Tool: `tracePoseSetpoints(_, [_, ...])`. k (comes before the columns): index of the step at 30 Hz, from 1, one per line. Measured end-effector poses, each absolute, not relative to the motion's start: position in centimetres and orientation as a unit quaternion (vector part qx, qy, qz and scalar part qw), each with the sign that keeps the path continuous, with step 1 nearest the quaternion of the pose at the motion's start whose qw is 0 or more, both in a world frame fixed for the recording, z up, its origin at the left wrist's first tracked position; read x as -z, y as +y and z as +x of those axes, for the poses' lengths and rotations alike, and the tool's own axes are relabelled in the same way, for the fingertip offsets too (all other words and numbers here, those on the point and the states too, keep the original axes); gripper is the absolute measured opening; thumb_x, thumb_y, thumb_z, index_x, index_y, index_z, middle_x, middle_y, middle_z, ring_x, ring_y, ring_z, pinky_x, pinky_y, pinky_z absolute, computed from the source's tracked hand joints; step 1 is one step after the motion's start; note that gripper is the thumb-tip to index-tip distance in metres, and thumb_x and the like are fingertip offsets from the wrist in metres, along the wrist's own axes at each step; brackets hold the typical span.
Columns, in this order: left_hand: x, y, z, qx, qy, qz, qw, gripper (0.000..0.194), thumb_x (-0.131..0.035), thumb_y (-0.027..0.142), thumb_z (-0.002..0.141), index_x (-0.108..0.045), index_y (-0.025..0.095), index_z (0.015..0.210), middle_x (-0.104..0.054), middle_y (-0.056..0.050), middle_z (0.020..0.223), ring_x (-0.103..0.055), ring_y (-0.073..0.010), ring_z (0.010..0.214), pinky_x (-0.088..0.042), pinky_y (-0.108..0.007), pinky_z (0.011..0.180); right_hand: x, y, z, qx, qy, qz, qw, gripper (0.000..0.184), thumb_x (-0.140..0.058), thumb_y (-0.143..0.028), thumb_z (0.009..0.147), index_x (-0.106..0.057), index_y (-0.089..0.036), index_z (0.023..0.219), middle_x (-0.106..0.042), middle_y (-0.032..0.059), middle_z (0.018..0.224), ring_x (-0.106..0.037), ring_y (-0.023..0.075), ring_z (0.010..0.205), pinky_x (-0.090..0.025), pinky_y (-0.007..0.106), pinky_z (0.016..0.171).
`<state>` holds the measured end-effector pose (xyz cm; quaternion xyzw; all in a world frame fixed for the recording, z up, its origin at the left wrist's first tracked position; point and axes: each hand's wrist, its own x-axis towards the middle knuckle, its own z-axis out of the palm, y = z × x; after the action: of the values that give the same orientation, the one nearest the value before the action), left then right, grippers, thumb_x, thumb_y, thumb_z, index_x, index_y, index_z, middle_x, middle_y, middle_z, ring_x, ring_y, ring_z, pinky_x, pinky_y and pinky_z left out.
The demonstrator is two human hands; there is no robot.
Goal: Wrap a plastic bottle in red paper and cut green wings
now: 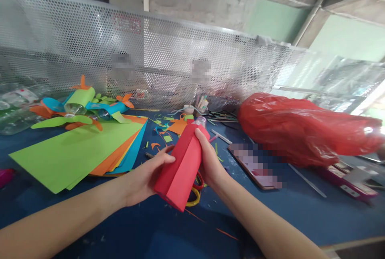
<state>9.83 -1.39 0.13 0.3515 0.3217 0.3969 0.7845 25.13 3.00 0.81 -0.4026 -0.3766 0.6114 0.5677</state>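
Observation:
A clear plastic bottle [201, 121] wrapped in red paper [183, 162] is tilted in front of me, its neck pointing away. My left hand [153, 175] grips the wrapped bottle from the left, with the thumb on top of the paper. On the other side, my right hand [210, 160] holds it near the neck end, fingers mostly hidden behind it. The paper's long edge overlaps along the bottle. Beneath it on the blue table [135, 227] lie scissors with a yellow handle loop [194, 197] and a red one, partly covered.
Green, orange, yellow and blue paper sheets [69, 150] are stacked at left, with paper-and-bottle airplanes [81, 104] above. Paper scraps [177, 126] lie beyond my hands. At right are a phone [254, 166] and a red plastic bag [300, 126]. A perforated metal screen [180, 50] stands behind.

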Motion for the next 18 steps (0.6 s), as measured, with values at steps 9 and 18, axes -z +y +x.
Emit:
tracePoseSetpoints(9, [0.1,-1.6,9.1,-0.323,0.348,0.420,0.773,0.062,-0.066,0.036,0.070,-0.046,0.018,0.126,-0.070,-0.008,0.098,-0.065,-0.0236,0.087,-0.049,-0.033,0.076,0.3,2.8,25.1,-0.617,-0.423,-0.384,0.541,0.046,-0.067,-0.060,0.071,-0.066,-0.019,0.093,-0.073,0.0040,0.078,-0.067,0.0193,0.067,-0.054,0.029,0.062])
tracePoseSetpoints(18, [-0.1,-1.3,8.3,-0.300,0.353,0.653,0.599,0.063,-0.060,0.037,0.078,-0.037,0.022,0.135,-0.062,-0.008,0.113,-0.059,-0.0261,0.097,-0.047,-0.035,0.079,0.3,2.1,25.0,-0.606,-0.438,-0.349,0.565,0.047,-0.073,-0.054,0.068,-0.062,-0.022,0.101,-0.073,0.0027,0.093,-0.069,0.0221,0.087,-0.056,0.033,0.080])
